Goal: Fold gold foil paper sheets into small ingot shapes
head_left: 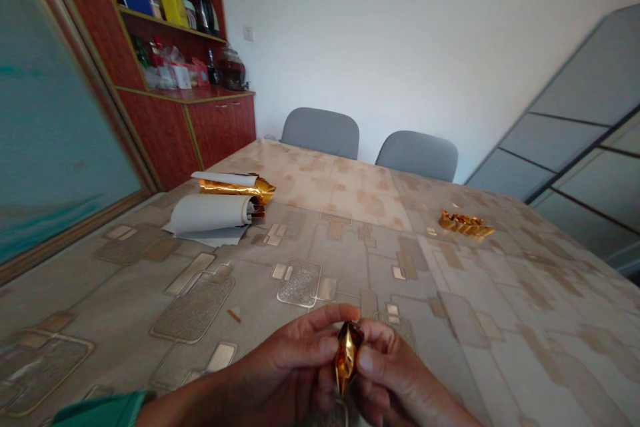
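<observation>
Left hand (pixel 300 353) and right hand (pixel 395 373), fingers curled, pinch folded gold foil (pixel 346 359), gold cluster (pixel 465 224) around 1 o'clock from them.

Creased, shiny gold foil (pixel 346 359) tapers downward, pinched between both hands (pixel 300 353).

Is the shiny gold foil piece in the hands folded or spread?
Folded: the shiny gold foil piece forms a narrow, creased, pointed shape between left hand and right hand.

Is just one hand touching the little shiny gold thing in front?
No, the left hand and the right hand both have fingers on the gold foil.
</observation>
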Available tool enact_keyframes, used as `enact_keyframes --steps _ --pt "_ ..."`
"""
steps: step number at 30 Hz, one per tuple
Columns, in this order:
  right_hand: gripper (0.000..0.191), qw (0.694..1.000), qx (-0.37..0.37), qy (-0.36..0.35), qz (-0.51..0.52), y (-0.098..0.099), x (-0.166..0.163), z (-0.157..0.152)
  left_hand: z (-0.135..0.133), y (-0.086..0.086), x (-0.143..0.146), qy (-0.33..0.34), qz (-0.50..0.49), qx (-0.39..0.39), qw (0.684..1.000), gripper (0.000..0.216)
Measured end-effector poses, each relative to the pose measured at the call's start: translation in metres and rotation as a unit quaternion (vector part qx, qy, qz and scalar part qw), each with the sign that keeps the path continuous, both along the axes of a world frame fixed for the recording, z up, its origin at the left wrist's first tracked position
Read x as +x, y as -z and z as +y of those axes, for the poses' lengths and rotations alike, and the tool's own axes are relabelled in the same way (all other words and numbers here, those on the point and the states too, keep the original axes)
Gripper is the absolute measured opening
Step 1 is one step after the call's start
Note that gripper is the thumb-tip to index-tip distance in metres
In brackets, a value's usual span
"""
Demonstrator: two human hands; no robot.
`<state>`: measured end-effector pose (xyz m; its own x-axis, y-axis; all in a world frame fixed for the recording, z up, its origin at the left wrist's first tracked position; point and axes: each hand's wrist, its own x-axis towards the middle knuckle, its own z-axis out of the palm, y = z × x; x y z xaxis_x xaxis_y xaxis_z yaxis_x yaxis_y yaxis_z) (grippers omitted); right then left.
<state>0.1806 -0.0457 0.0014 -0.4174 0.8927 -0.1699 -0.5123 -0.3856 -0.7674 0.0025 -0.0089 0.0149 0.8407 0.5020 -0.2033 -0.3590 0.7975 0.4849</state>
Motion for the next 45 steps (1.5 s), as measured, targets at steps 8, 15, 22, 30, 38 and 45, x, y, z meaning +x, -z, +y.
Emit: enact_keyframes --steps 8,15,22,30,38,45 --pt "0.044 1.000 -0.016 0.003 -0.005 -0.006 0.004 -0.002 0.004 0.003 0.000 -0.003 0.002 0.033 0.999 0.040" --pt "0.041 0.998 -0.016 0.016 0.052 -0.006 0.004 -0.001 0.006 -0.002 -0.004 0.010 -0.024 0.034 0.999 0.023" --pt "0.035 0.998 -0.050 0.012 0.026 -0.004 0.003 -0.001 0.007 -0.006 -0.003 0.019 -0.024 0.024 0.999 0.022" --pt "0.035 0.997 -0.072 0.024 -0.001 -0.010 0.005 0.001 0.009 -0.002 -0.006 -0.026 0.048 0.011 0.998 0.040" --pt "0.039 0.999 -0.031 0.008 -0.009 -0.002 -0.002 0.000 0.008 -0.009 -0.004 -0.008 0.113 0.100 0.989 0.041" --pt "0.042 0.999 -0.007 0.005 -0.038 0.000 -0.004 0.000 0.005 -0.013 0.001 -0.035 0.164 0.112 0.980 0.023"
